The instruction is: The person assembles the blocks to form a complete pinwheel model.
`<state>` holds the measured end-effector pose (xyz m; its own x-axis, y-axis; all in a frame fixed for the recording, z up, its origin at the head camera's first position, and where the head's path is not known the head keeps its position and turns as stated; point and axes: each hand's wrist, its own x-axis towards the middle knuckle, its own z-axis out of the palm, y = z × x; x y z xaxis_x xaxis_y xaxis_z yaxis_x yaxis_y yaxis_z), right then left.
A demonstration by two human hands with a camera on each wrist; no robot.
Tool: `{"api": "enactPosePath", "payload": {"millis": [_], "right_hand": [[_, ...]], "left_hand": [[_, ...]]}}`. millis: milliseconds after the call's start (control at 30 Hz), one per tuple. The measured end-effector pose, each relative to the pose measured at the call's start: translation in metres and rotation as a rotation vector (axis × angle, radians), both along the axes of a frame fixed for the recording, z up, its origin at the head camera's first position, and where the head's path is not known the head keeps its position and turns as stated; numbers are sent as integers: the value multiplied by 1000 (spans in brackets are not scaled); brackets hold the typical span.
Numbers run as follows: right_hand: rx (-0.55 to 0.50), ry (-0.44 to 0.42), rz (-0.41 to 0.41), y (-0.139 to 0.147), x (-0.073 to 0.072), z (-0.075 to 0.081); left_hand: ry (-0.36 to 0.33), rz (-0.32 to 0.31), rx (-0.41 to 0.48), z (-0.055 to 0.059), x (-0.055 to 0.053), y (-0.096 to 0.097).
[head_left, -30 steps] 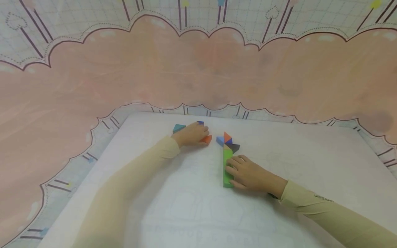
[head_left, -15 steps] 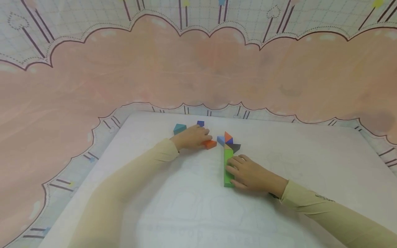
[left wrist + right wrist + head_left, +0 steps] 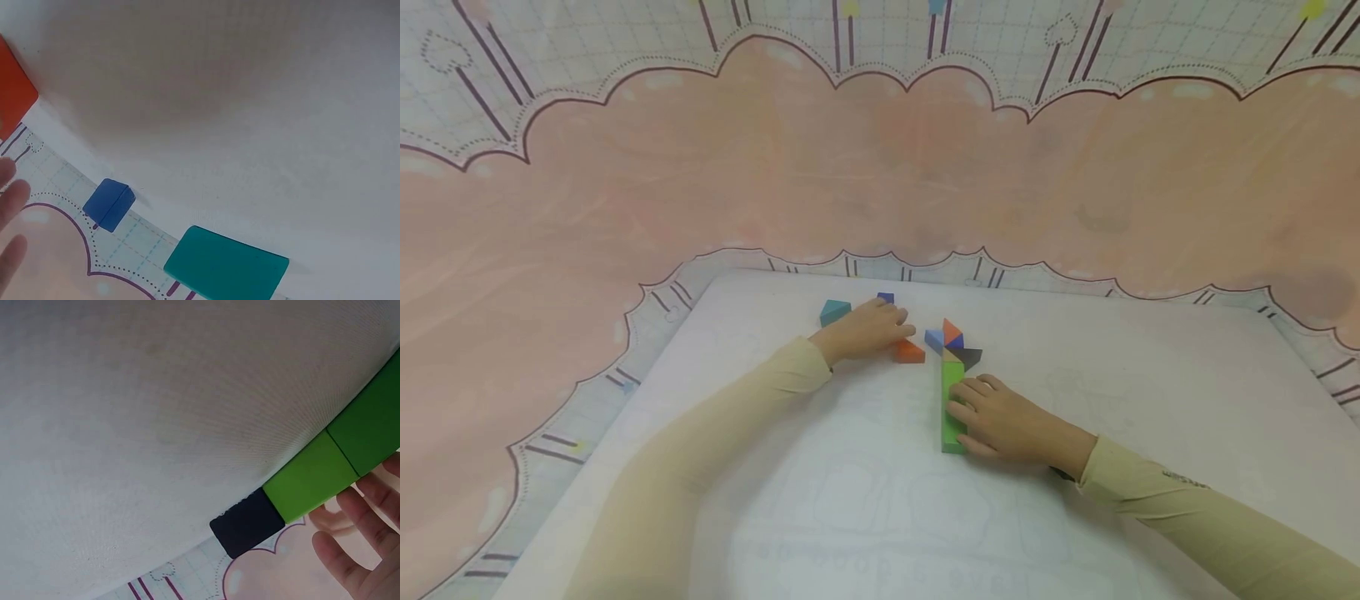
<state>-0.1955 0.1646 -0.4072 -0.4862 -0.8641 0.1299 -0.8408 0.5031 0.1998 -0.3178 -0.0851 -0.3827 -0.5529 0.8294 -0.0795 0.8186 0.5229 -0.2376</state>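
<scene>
In the head view my left hand (image 3: pixel 867 327) hovers low over the table, fingers extended, beside an orange triangular block (image 3: pixel 910 352); that block shows at the left wrist view's edge too. A dark blue block (image 3: pixel 886 297) and a teal block (image 3: pixel 835 312) lie behind and left of this hand. My right hand (image 3: pixel 1000 417) rests relaxed fingers on a long green strip (image 3: pixel 952 383), which the right wrist view shows as light green and darker green blocks end to end. At the strip's far end sit a black block (image 3: pixel 968 357), a light blue block (image 3: pixel 933 339) and an orange triangle (image 3: pixel 951 330).
A small tan triangle (image 3: pixel 950 356) and another blue block (image 3: pixel 955 342) fit among the pieces at the strip's far end. The white table (image 3: pixel 1112 375) has its back edge near a patterned cloth (image 3: pixel 880 167) in peach and white.
The orange block by my left hand has turned and shifted slightly right and nearer, and the left fingers have come off it. My right hand stays in place on the green strip.
</scene>
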Motion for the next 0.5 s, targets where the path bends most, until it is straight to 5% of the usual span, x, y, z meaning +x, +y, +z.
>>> {"api": "enactPosePath", "payload": {"millis": [167,500], "right_hand": [[-3,8,5,0,0,0],[10,-23,-12,0,2,1]], "left_hand": [[35,22,10,2,4,1],[62,-108,28,2,9,0]]}}
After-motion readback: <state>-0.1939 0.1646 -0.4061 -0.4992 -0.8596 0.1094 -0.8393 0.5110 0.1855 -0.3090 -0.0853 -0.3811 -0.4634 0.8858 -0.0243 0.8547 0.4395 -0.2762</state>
